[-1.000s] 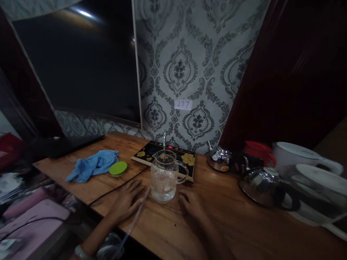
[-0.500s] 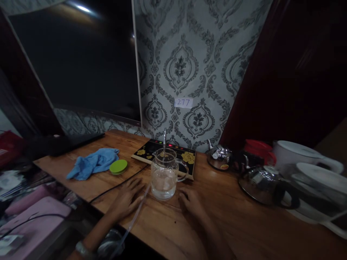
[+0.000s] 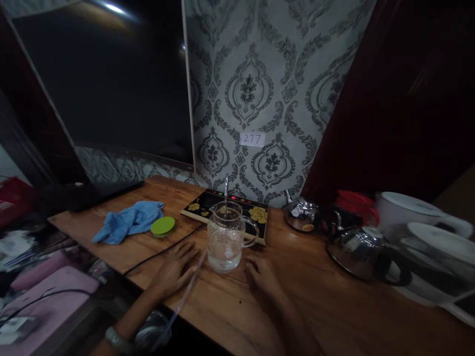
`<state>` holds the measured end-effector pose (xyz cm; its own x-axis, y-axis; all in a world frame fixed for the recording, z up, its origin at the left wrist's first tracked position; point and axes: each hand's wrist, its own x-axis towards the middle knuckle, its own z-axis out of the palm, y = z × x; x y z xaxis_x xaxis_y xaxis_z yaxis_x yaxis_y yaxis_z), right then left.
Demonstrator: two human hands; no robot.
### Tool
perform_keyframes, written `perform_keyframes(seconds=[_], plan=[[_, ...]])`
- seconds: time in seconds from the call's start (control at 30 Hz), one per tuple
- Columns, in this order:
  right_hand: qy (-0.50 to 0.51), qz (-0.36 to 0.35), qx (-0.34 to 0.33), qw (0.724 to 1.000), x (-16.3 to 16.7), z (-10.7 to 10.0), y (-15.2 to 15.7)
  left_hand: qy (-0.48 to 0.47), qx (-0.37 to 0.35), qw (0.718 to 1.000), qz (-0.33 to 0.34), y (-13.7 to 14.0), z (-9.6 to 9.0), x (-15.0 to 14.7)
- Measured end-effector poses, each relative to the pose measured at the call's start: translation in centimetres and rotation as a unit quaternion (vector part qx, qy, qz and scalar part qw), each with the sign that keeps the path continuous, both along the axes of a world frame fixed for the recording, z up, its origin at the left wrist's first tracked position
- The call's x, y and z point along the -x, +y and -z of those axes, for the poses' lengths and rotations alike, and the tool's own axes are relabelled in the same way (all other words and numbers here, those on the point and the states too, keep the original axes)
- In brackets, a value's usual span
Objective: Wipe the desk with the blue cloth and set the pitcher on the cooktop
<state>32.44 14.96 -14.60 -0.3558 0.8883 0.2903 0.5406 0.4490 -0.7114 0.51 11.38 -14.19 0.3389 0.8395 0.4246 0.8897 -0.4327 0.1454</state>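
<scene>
Glass jug [image 3: 224,244]: It stands up straight on the wooden table [image 3: 326,301], with some clear water in it. Its handle points to the right.
Left hand [image 3: 176,272]: It lies on the table just left of the jug. The fingers are spread out and it is not gripping anything.
Right hand [image 3: 263,274]: It rests on the table just right of the jug, near it but not touching. The fingers are a bit bent, not in a fist, and no thing shows in them.
Clear tube [image 3: 187,291]: It runs from beside the jug, down and left, past the left thumb and over the table edge. Whether the thumb touches it, one cannot tell.
Black board with gold flowers [image 3: 258,214]: It lies behind the jug, and a small red light glows on it.
Shiny thin spout [image 3: 226,184]: It sticks up behind the jug's mouth.
Green round thing [image 3: 163,226]: It lies left of the jug, beside a crumpled blue cloth [image 3: 129,222] that is farther left.
Black cord [image 3: 163,252]: It crosses the table left of the jug.
Silver kettles: The small kettle [image 3: 302,215] is right of the jug, and the bigger kettle [image 3: 358,252] is farther right.
Number paper [image 3: 253,139]: It says 277, on the wall above and behind the jug.
</scene>
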Motion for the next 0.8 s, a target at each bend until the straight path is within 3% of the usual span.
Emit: perform_keyframes(seconds=[0.8], plan=[[-0.027,-0.011,0.013,0.999,-0.6,-0.6,-0.2,0.0,0.048,0.999,0.007,-0.1,-1.0,-0.7]])
